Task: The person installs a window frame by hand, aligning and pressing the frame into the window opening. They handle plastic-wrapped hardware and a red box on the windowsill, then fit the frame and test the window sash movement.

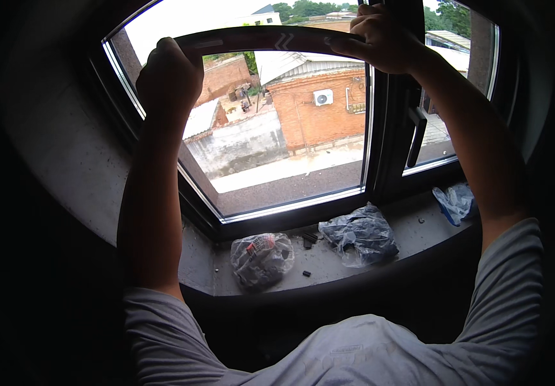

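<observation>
Across the upper part of the window (390, 138) runs a dark strip (276, 40) with pale chevrons — the left hand (171, 74) closed around its left end, the right hand (383, 40) gripping near its right end. So wide a hold probably serves to steady the strip; whether it touches the window, I cannot tell. Below the window, plastic bags (262, 260) rest on the sill (416, 241) — likely for easy reach.

Bar (271, 40) looks smooth, faint sheen, exact material unclear. Bags (262, 259) are thin plastic, crinkled, glossy. Windowsill (416, 241) is matt, gritty-looking. Window frame (329, 210) is smooth. Shirt (361, 350) is matt cloth, creased. Outside: rough brick wall (309, 125), rough concrete wall (239, 151).
</observation>
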Demonstrator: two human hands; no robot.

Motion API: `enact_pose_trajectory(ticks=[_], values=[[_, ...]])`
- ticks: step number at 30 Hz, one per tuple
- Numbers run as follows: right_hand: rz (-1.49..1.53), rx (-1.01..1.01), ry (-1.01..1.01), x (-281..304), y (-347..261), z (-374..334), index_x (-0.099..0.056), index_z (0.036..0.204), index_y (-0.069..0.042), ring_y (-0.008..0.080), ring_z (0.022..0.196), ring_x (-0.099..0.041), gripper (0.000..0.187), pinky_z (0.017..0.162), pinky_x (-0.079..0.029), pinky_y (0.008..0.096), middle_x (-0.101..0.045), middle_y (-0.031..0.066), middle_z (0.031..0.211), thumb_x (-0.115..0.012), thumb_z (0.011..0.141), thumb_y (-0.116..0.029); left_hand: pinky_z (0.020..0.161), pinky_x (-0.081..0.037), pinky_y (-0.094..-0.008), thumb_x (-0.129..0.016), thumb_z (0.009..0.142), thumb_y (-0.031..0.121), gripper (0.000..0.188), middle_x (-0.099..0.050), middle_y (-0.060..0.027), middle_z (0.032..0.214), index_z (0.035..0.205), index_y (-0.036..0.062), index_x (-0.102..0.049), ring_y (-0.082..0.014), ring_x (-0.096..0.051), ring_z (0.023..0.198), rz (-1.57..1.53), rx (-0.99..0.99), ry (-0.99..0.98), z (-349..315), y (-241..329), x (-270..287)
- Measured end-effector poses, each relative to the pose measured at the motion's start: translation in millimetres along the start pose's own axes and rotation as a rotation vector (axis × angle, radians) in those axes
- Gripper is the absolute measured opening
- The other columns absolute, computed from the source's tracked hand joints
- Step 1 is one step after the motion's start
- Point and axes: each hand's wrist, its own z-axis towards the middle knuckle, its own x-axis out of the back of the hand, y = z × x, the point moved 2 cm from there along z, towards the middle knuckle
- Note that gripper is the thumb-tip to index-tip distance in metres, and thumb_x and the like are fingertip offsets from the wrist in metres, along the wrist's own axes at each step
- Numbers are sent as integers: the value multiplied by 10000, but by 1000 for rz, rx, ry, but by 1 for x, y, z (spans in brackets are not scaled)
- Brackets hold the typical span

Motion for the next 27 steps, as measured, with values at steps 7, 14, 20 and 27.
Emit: enact_pose_trajectory(ticks=[7,14,20,27], values=[[-22,-17,11,3,-4,-5,-675,624,-40,177,770,-533,797,801,-417,405,-530,81,659,-435,955,-725,684,-589,-408,-484,1027,420,478,-693,-219,857,1003,-34,-631,-327,-714,764,-292,154,-180,-29,1,17],[62,-7,-111,8,3,-3,-703,676,-42,166,743,-505,753,807,-394,389,-516,67,652,-466,959,-699,538,-486,-367,-490,1033,215,262,-542,-133,722,870,14,-529,-234,-524,593,-663,-119,-182,-66,25,36],[56,93,-42,4,7,-6,-721,694,-51,172,781,-515,689,837,-387,397,-529,70,659,-505,966,-646,567,-427,-336,-469,929,86,96,-498,-73,704,849,37,-490,-150,-472,596,-1301,59,-377,-115,100,88],[18,54,10,0,4,-8,-714,710,-45,216,844,-552,677,908,-389,421,-564,88,687,-493,978,-626,558,-469,-365,-528,826,-8,69,-531,-135,712,888,-5,-498,-266,-559,582,-1585,-53,-417,-171,154,121]])
